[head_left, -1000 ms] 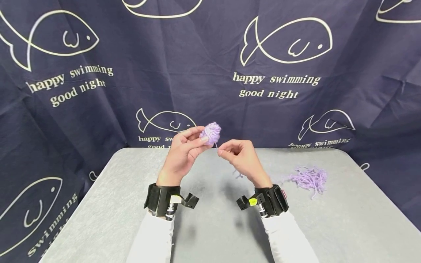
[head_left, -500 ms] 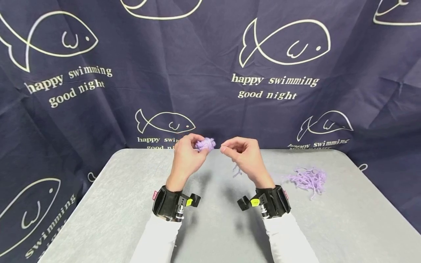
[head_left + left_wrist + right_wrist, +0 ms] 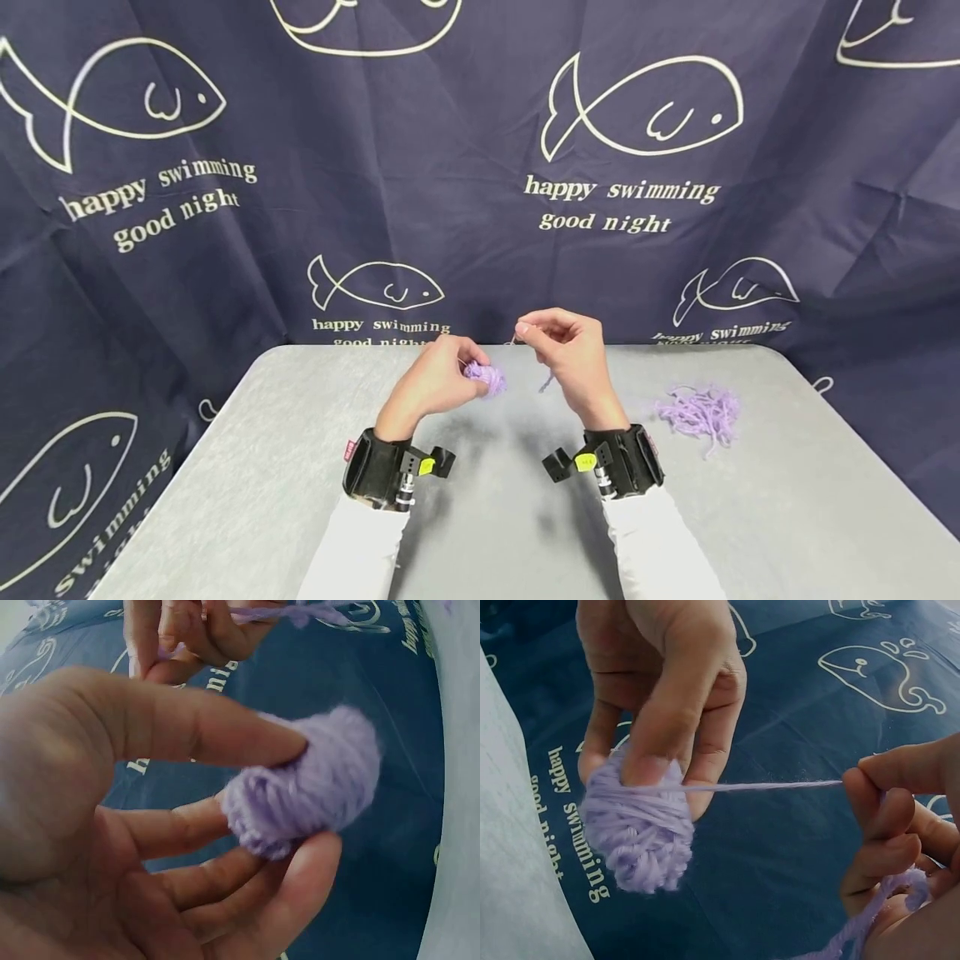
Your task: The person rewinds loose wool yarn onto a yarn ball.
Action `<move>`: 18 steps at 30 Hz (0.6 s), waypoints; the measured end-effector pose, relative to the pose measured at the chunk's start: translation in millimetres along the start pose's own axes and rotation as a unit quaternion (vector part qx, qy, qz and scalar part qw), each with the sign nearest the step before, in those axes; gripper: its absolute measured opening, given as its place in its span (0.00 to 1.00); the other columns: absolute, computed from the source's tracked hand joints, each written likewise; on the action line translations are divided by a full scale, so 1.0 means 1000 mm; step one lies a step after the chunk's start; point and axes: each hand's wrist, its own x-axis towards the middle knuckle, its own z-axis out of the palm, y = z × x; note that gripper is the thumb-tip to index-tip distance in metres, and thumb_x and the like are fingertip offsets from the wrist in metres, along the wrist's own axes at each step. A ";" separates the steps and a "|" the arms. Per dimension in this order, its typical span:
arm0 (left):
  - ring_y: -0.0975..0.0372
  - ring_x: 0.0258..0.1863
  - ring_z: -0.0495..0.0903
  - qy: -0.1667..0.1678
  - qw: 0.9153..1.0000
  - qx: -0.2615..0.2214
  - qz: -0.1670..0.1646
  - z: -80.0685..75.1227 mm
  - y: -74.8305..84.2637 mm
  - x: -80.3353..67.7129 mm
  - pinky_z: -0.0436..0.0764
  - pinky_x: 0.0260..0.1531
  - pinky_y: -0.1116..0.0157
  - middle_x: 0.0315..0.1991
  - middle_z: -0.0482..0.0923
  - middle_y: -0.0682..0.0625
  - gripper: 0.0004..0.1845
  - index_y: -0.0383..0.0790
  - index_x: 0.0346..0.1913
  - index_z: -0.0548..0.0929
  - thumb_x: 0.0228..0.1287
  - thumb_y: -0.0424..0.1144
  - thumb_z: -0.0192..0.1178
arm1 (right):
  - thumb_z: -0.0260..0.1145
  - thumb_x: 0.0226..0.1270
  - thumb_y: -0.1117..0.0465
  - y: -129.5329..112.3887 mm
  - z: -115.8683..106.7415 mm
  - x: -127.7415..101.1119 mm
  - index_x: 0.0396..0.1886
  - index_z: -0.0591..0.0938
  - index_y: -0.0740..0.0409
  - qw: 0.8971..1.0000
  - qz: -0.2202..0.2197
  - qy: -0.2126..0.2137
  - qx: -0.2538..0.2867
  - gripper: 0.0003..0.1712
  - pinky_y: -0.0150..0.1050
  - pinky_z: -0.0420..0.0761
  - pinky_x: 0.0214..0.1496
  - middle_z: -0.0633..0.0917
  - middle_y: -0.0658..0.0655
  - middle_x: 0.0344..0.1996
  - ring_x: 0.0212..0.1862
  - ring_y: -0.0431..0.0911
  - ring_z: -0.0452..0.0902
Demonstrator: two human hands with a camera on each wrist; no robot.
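My left hand [image 3: 438, 377] grips a small ball of lilac yarn [image 3: 322, 780] between thumb and fingers, above the table. Wound strands wrap around the ball's middle, with folded loops at its end in the right wrist view. From the ball a taut yarn strand [image 3: 765, 785] runs across to my right hand [image 3: 572, 354]. There the thumb and index finger pinch it, while more slack yarn [image 3: 859, 922] passes through the curled lower fingers. In the head view a short bit of that yarn hangs below the right hand.
A loose heap of lilac yarn [image 3: 699, 412] lies on the grey table [image 3: 225, 500] to the right of my right hand. Behind the table hangs a dark blue curtain [image 3: 480, 167] with white fish drawings and lettering. Each wrist wears a black camera strap.
My left hand has turned over and moved down with the yarn ball, from above the table's back edge to below it. The right hand has shifted slightly right and up, still pinching the strand.
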 end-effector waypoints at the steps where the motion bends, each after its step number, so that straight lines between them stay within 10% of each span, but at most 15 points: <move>1: 0.61 0.31 0.80 -0.013 1.000 -0.017 0.005 0.000 0.000 -0.001 0.80 0.34 0.64 0.31 0.83 0.51 0.12 0.38 0.37 0.86 0.46 0.28 0.70 | 0.73 0.62 0.69 0.001 0.000 0.000 0.38 0.86 0.73 1.000 -0.001 0.005 0.003 0.09 0.30 0.68 0.23 0.86 0.51 0.24 0.22 0.40 0.67; 10: 0.59 0.34 0.83 -0.120 0.962 -0.218 0.109 -0.009 -0.003 -0.004 0.84 0.43 0.57 0.34 0.85 0.47 0.14 0.28 0.41 0.85 0.48 0.24 0.70 | 0.72 0.62 0.71 0.004 -0.002 0.001 0.39 0.85 0.75 0.999 0.004 0.032 0.017 0.09 0.29 0.68 0.23 0.85 0.51 0.23 0.20 0.39 0.67; 18: 0.60 0.38 0.84 -0.129 0.891 -0.421 0.112 -0.014 -0.002 -0.004 0.84 0.42 0.65 0.37 0.85 0.49 0.13 0.32 0.43 0.84 0.54 0.22 0.65 | 0.71 0.64 0.71 0.010 -0.002 0.002 0.40 0.85 0.74 0.999 0.048 -0.003 0.002 0.09 0.28 0.71 0.25 0.86 0.49 0.25 0.24 0.39 0.72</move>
